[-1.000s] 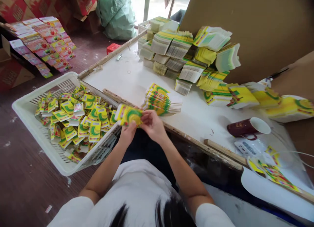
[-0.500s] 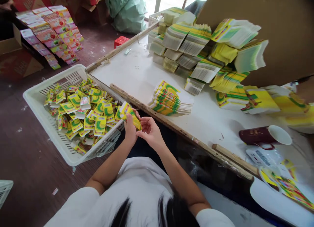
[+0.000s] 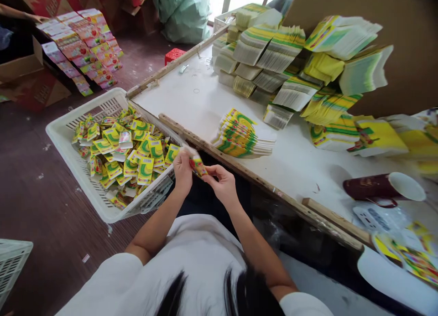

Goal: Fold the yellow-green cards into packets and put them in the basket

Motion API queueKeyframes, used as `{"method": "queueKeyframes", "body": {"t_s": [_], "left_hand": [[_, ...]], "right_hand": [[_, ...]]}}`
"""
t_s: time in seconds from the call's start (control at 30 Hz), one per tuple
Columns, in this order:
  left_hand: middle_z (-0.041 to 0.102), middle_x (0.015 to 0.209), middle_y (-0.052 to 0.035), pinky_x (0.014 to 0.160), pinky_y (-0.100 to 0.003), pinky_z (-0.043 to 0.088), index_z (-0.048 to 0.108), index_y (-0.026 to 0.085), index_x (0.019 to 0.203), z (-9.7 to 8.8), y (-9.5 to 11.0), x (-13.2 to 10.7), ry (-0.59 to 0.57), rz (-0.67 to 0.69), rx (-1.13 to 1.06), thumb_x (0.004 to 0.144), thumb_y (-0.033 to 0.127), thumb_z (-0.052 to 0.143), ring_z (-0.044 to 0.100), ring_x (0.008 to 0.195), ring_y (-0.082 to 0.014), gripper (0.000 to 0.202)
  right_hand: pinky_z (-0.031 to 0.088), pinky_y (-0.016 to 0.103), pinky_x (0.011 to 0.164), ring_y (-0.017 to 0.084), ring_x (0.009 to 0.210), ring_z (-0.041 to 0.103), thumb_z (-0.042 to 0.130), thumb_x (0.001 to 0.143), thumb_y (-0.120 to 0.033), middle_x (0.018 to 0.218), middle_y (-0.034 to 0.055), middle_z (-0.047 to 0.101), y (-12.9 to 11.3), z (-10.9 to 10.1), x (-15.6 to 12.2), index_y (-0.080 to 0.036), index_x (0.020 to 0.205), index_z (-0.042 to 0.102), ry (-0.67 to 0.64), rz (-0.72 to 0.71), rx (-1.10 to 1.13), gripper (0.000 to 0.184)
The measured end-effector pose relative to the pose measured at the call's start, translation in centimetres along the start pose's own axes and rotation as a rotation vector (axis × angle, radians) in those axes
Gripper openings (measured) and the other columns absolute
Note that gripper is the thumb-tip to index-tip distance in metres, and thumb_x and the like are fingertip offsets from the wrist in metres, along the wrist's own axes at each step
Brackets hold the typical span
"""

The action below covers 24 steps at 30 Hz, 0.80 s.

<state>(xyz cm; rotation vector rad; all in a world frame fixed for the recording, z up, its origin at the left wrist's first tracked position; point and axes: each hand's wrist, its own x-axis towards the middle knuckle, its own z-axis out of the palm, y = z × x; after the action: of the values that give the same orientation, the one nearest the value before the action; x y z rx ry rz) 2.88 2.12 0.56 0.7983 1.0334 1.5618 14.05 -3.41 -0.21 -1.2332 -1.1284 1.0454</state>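
Observation:
Between my two hands, just off the table's front edge, is a small yellow printed carton point(image 3: 198, 165), its upper end blurred and whitish. My left hand point(image 3: 183, 172) pinches its upper left end, and the fingers of my right hand point(image 3: 221, 183) are closed on its lower right end. Left of my hands, a white plastic basket point(image 3: 61, 140) holds many yellow and green cartons point(image 3: 145, 170), some with white flaps showing. On the table beyond my right hand lies a fanned stack of flat yellow-green carton blanks point(image 3: 239, 133).
Bundles of flat blanks point(image 3: 253, 47) are piled at the back of the white table point(image 3: 171, 95). A maroon mug point(image 3: 366, 188) lies on its side at right, near a power strip point(image 3: 367, 218). Wooden strips point(image 3: 335, 225) edge the table. Another person's hand point(image 3: 36, 18) touches pink packs point(image 3: 73, 47) at upper left.
The carton has turned in my hands, so a different, redder face shows. My left hand has shifted to its upper end. The other person's hand has reached onto the pink packs.

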Motion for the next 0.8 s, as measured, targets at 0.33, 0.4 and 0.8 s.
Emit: {"method": "queueKeyframes", "body": {"t_s": [0.33, 0.4, 0.8], "left_hand": [[0.070, 0.114, -0.0094, 0.092, -0.033, 0.051, 0.065, 0.019, 0.119, -1.5, 2.4, 0.5, -0.298, 0.228, 0.423, 0.082, 0.055, 0.069, 0.066, 0.104, -0.0212, 0.051], [0.062, 0.131, -0.0126, 0.105, -0.038, 0.046, 0.055, 0.020, 0.133, -1.7, 3.7, 0.7, -0.383, 0.324, 0.549, 0.076, 0.050, 0.076, 0.060, 0.121, -0.0251, 0.067], [0.069, 0.109, -0.0049, 0.084, -0.035, 0.053, 0.054, 0.024, 0.123, -0.7, 0.9, -1.7, -0.765, 0.233, 0.889, 0.067, 0.034, 0.081, 0.068, 0.098, -0.0256, 0.063]], "right_hand": [[0.053, 0.038, 0.081, 0.022, 0.086, 0.064, 0.058, 0.093, -0.028, 0.086, 0.0052, 0.071, -1.9, -6.0, 2.0, -0.024, 0.089, 0.075, 0.197, -0.402, -0.602, 0.017], [0.050, 0.045, 0.094, 0.023, 0.092, 0.063, 0.057, 0.094, -0.026, 0.088, 0.0049, 0.072, -2.0, -6.5, 1.9, -0.029, 0.090, 0.077, 0.149, -0.461, -0.678, 0.020], [0.035, 0.051, 0.119, 0.029, 0.144, 0.041, 0.055, 0.094, -0.051, 0.154, 0.0114, 0.045, -1.3, -3.2, 0.2, -0.026, 0.150, 0.040, 0.074, -0.115, -0.117, 0.063]]}}
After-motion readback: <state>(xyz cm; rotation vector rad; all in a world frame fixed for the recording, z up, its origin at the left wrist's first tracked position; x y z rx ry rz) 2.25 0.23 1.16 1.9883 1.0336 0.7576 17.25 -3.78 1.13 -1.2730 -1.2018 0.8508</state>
